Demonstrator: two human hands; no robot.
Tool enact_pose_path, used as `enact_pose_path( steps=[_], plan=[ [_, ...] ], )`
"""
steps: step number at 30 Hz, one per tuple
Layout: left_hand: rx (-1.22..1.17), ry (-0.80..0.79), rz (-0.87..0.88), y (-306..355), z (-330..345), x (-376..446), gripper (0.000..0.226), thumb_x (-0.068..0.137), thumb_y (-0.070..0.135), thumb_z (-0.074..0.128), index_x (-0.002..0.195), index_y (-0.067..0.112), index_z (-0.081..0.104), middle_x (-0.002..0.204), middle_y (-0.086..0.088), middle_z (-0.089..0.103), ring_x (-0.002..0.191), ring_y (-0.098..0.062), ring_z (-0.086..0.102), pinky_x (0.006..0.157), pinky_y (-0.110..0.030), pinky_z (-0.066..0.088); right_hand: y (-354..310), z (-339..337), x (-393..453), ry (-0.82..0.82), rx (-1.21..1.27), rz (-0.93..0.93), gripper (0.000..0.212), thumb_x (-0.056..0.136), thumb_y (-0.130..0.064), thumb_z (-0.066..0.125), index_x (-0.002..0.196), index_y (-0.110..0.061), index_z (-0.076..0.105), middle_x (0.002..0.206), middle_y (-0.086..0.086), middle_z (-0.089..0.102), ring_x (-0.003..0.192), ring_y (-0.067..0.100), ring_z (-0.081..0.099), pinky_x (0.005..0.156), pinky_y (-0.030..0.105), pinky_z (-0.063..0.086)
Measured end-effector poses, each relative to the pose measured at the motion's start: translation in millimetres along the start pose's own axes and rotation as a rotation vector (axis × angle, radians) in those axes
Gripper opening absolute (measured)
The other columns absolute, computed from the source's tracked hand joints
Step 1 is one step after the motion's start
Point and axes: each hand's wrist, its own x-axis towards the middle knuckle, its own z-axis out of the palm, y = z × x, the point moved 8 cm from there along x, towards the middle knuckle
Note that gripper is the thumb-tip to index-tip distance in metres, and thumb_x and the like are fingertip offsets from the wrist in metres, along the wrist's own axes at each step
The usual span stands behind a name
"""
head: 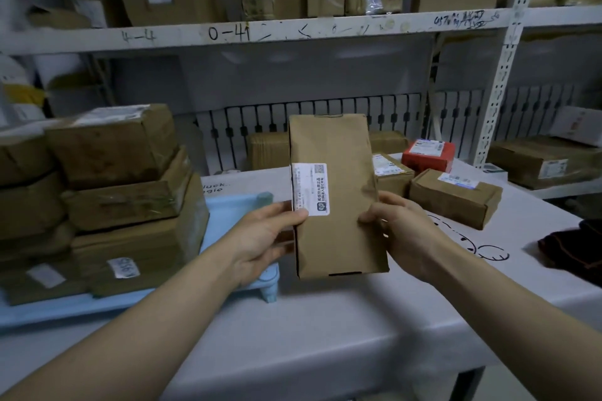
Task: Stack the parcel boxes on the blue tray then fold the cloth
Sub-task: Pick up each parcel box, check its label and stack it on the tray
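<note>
I hold a tall brown parcel box upright above the table, its white label facing me. My left hand grips its left edge, thumb on the label. My right hand grips its right edge. To the left stands the blue tray with several brown parcel boxes stacked on it. Three loose parcels lie on the table behind: a brown one, a smaller brown one and a red one. A dark cloth lies crumpled at the right edge.
The white table carries black doodles near my right hand. Metal shelving full of cardboard boxes stands behind and above. More boxes sit on a low shelf at the right.
</note>
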Motion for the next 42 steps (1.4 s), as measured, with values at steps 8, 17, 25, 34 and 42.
enact_pose_path(
  steps=[8,17,25,34,42],
  plan=[
    [0.069,0.079,0.126,13.5,-19.5,0.6,0.033,0.085,0.007,0.068,0.118,0.012,0.066,0.106,-0.005,0.075,0.1,-0.022,0.068,0.096,-0.039,0.05,-10.9,13.0,8.5,-0.025,-0.08,-0.08,0.044,0.076,0.018,0.052,0.104,-0.012,0.07,0.093,0.011,0.07,0.082,0.022,0.06,0.075,0.031,0.046],
    [0.213,0.124,0.341,36.0,-22.2,2.9,0.039,0.071,-0.012,0.075,0.102,0.011,0.067,0.098,-0.003,0.075,0.096,-0.018,0.07,0.084,-0.025,0.056,-16.2,7.4,17.1,0.015,-0.202,-0.211,0.044,0.07,0.025,0.049,0.104,0.004,0.065,0.099,0.025,0.071,0.083,0.024,0.06,0.073,0.035,0.048],
    [0.36,0.128,0.52,43.6,-20.0,1.8,0.04,0.067,-0.017,0.076,0.098,0.008,0.068,0.095,0.001,0.074,0.095,-0.01,0.068,0.077,-0.02,0.053,-22.9,8.5,12.6,0.026,-0.295,-0.306,0.052,0.07,0.029,0.053,0.083,-0.019,0.069,0.07,-0.014,0.074,0.062,-0.005,0.064,0.056,0.01,0.049],
    [0.377,0.136,0.538,40.9,-17.9,1.5,0.04,0.067,-0.019,0.075,0.088,0.013,0.065,0.084,0.01,0.073,0.086,-0.003,0.067,0.071,-0.015,0.051,-27.3,10.2,5.2,0.02,-0.291,-0.332,0.054,0.072,0.032,0.052,0.081,-0.02,0.067,0.066,-0.016,0.073,0.061,-0.01,0.065,0.053,0.005,0.047],
    [0.238,0.191,0.452,37.0,-21.1,6.0,0.045,0.076,-0.013,0.072,0.107,0.017,0.061,0.105,-0.001,0.069,0.102,-0.019,0.065,0.076,-0.016,0.054,-39.8,3.3,2.4,0.146,-0.285,-0.389,0.033,0.079,0.01,0.061,0.101,-0.013,0.067,0.089,0.0,0.068,0.078,0.009,0.059,0.064,0.021,0.047]
  ],
)
